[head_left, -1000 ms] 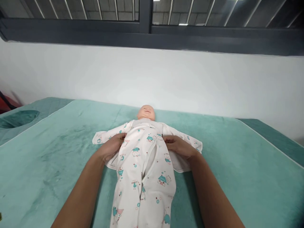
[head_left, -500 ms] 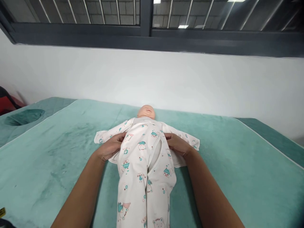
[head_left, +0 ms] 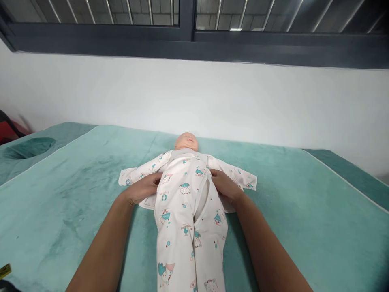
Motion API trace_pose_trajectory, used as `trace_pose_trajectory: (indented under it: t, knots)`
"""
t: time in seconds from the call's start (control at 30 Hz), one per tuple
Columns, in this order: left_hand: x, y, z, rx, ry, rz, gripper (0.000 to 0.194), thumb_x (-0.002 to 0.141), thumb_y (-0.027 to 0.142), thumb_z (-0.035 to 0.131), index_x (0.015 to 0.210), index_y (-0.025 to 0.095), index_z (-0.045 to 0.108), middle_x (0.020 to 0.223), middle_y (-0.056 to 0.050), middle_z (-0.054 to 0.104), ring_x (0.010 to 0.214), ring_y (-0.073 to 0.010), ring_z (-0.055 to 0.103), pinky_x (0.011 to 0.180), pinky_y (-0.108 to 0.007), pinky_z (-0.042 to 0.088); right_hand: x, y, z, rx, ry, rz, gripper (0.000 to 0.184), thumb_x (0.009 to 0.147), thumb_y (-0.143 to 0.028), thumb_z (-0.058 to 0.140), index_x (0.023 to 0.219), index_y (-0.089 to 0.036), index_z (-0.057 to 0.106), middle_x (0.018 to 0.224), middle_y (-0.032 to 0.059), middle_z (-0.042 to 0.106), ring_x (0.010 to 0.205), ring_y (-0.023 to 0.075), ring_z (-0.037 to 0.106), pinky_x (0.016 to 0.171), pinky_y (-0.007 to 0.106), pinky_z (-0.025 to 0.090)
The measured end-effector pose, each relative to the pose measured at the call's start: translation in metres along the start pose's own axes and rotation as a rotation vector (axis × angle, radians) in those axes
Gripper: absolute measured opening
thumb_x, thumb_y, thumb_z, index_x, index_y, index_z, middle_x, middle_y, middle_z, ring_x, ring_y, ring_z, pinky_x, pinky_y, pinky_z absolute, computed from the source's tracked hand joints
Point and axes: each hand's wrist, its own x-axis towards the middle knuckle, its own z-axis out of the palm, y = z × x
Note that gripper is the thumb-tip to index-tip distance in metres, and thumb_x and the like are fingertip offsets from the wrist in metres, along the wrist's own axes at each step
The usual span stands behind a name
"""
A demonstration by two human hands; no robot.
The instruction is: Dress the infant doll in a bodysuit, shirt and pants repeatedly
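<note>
A baby doll (head_left: 186, 141) lies on its back, head toward the wall. It wears a white printed baby top (head_left: 148, 167) with both sleeves spread out sideways. White printed baby pants (head_left: 178, 202) cover its front up to the chest; an open crotch slit shows, and the legs stretch toward me. My left hand (head_left: 144, 188) is closed on the left edge of the pants, near the waist. At the opposite edge, my right hand (head_left: 225, 185) grips the pants the same way. Fingertips of both hands are partly hidden by the cloth.
The doll rests on a green padded bed cover (head_left: 91, 202) with a round hollow (head_left: 29, 148) at the far left. Behind it rises a white wall (head_left: 194, 97) below a dark window frame (head_left: 121, 42). A red and black object (head_left: 7, 129) stands at the left edge.
The lower part of the pants has shifted slightly to the right. Both hands stay at the waist edges, nearly in place. The view has tilted down a little.
</note>
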Motion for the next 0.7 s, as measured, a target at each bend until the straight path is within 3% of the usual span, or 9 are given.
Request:
trace_pose_trajectory:
  t: [0.17,0.37,0.53,0.7]
  knots:
    - [-0.004,0.001,0.007,-0.040,0.101,0.046,0.050,0.074,0.037,0.069,0.122,0.025,0.066,0.141,-0.004,0.055,0.145,-0.0345,0.022,0.114,-0.045,0.031,-0.001,-0.006,-0.001,0.090,-0.017,0.016,0.027,0.071,-0.025,0.069,0.097,-0.019,0.071,0.065,0.0018,0.066,0.060,0.0159,0.057,0.055,0.028,0.045]
    - [0.002,-0.004,0.010,-0.150,0.248,0.132,0.052,0.073,0.040,0.070,0.121,0.019,0.065,0.133,-0.010,0.061,0.136,-0.0351,0.040,0.113,-0.047,0.033,-0.011,-0.021,-0.015,0.120,-0.146,0.025,0.042,0.068,-0.028,0.074,0.108,-0.018,0.070,0.079,0.0018,0.070,0.065,0.0132,0.059,0.059,0.026,0.046]
    - [0.006,-0.008,0.008,-0.197,0.270,0.169,0.048,0.072,0.034,0.070,0.118,0.018,0.066,0.123,-0.008,0.067,0.125,-0.0340,0.051,0.101,-0.044,0.045,-0.011,-0.017,-0.019,0.112,-0.188,0.045,0.050,0.064,-0.023,0.075,0.113,-0.017,0.069,0.084,0.0032,0.072,0.064,0.0125,0.060,0.059,0.025,0.047]
    - [0.005,-0.008,0.010,-0.211,0.228,0.158,0.050,0.073,0.032,0.071,0.120,0.020,0.064,0.125,-0.007,0.066,0.130,-0.0329,0.046,0.107,-0.042,0.040,-0.005,-0.010,-0.016,0.109,-0.159,-0.005,0.048,0.063,-0.017,0.073,0.111,-0.017,0.070,0.087,0.0037,0.073,0.061,0.0112,0.059,0.055,0.023,0.045]
